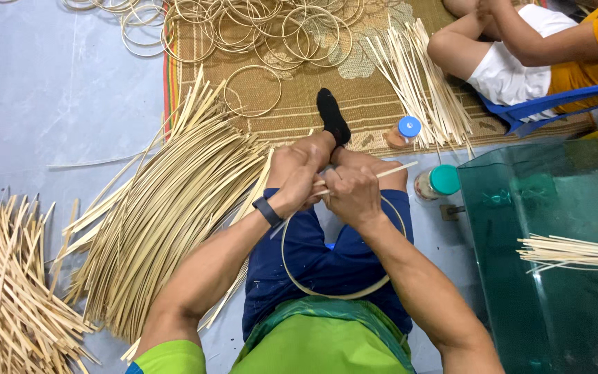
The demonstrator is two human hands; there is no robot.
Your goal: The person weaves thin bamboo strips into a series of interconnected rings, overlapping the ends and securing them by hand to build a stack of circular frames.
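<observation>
Seated on a grey floor [50, 83], a person bends a pale bamboo strip [327, 294] into a loop over the lap, at centre frame. The loop hangs below the hands and curves back toward the body, its two ends meeting between the hands near the knees; a short straight end [396, 168] juts right and slightly up from the grip, toward the right of the frame. The left hand [297, 176], a dark band [267, 210] on its wrist, is closed around the join; the right hand [353, 195] is clenched on the strip just beside it, the two hands touching. A fan of long strips [167, 208] lies at left, finished rings [257, 28] on a woven mat [327, 104] at the top
</observation>
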